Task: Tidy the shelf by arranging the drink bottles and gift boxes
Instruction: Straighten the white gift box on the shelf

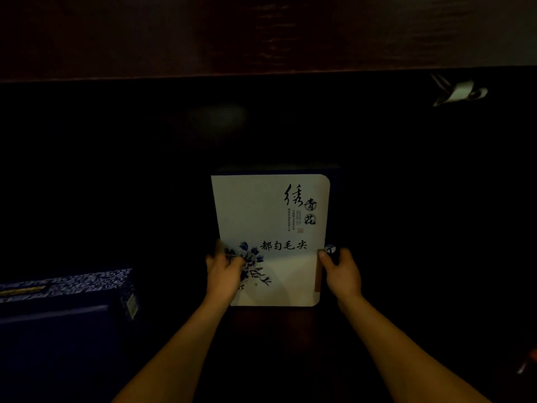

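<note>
A white gift box (270,216) with black calligraphy and a blue flower print lies flat in the middle of a very dark shelf. It has a dark blue edge along its right side. My left hand (225,274) rests on the box's lower left part, fingers blurred over the flower print. My right hand (341,273) grips the lower right edge of the box, thumb on top. A second gift box (66,289), dark blue with a blue-and-white patterned top strip, stands at the lower left, apart from both hands. No drink bottles show.
A dark wooden board (261,33) runs across the top of the view. A pale folded tag or clip (459,91) hangs at the upper right. A small red-tipped object (527,363) shows at the right edge. The shelf interior is nearly black.
</note>
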